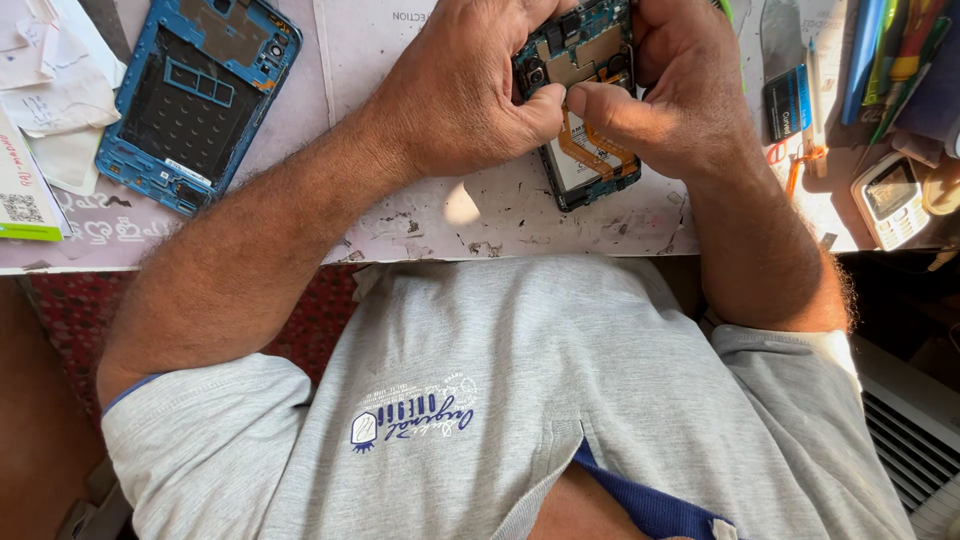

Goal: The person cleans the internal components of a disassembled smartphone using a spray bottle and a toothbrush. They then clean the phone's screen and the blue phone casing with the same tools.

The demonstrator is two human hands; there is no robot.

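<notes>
An opened smartphone [585, 150] with its back removed lies on the worn work surface [500, 215], showing a circuit board, an orange flex cable and a white battery. My left hand [465, 95] grips its left side, thumb pressing near the middle. From the right, my right hand [670, 85] holds the phone's top, its thumb meeting my left thumb over the flex cable. Most of the phone's upper half is hidden by my fingers.
A blue phone frame [195, 95] lies at the far left beside paper slips [55, 90]. To the right sit pens and tools [890, 50], a small blue card [788, 100] and a white keypad phone [890, 200]. The table edge runs just above my grey shirt.
</notes>
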